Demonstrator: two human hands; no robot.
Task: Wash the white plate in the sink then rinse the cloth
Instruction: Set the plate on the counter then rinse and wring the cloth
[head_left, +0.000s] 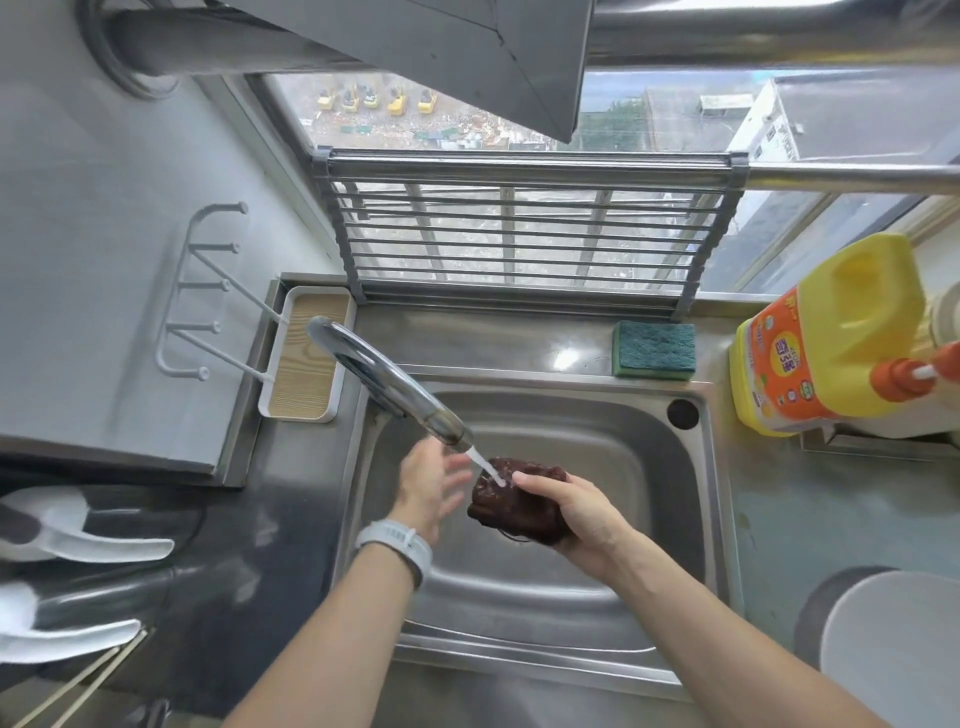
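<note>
My right hand (569, 512) grips a bunched dark maroon cloth (511, 501) over the middle of the steel sink (670, 525). Water runs from the chrome tap (384, 382) onto the top of the cloth. My left hand (431, 483), with a white watch on its wrist, is held with straight fingers just left of the cloth, under the spout, apart from the cloth. The white plate (898, 649) rests on the counter at the lower right, partly cut off by the frame edge.
A green and yellow sponge (653, 349) lies on the ledge behind the sink. A yellow detergent bottle (826, 332) stands at the right. A white rack with a wooden tray (306, 358) is at the left. White utensils (78, 540) lie lower left. A metal drying rack (519, 228) leans against the window.
</note>
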